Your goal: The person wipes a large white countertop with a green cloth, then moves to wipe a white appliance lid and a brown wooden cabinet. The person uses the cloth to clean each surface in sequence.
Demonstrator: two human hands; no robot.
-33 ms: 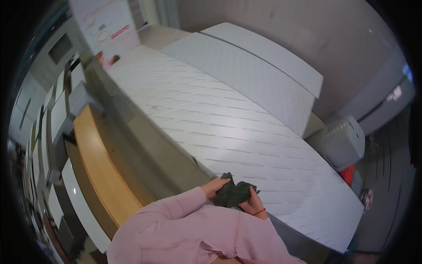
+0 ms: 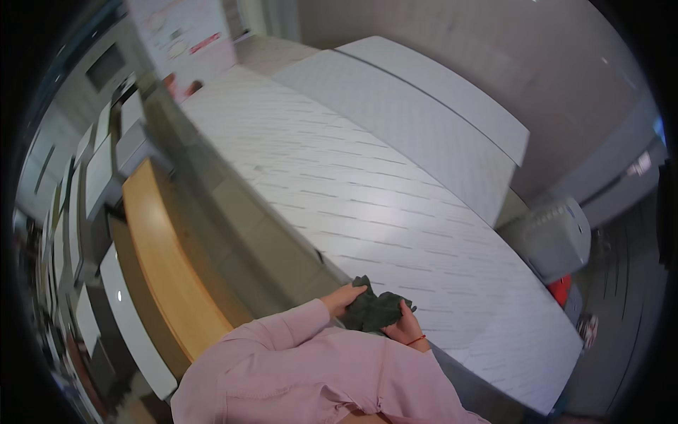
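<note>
A crumpled dark green cloth [image 2: 376,312] is stretched between my two hands at the near edge of the long white table [image 2: 346,198]. My left hand [image 2: 341,299] pinches its left side, with the thumb on top. The cloth's right side is gripped by my right hand [image 2: 405,327], which wears a thin red band at the wrist. Some of my fingers are hidden behind the folds.
Grey-white boards [image 2: 417,120] lie along the table's far side by the wall. A grey plastic bin [image 2: 554,240] stands beyond the right edge, with a red item [image 2: 560,290] below it. To the left, past a strip of floor, are a wooden-topped desk [image 2: 166,247] and several white tables.
The surroundings have shifted slightly in the view, the table's far end a little to the right. My hands keep the same hold on the cloth.
</note>
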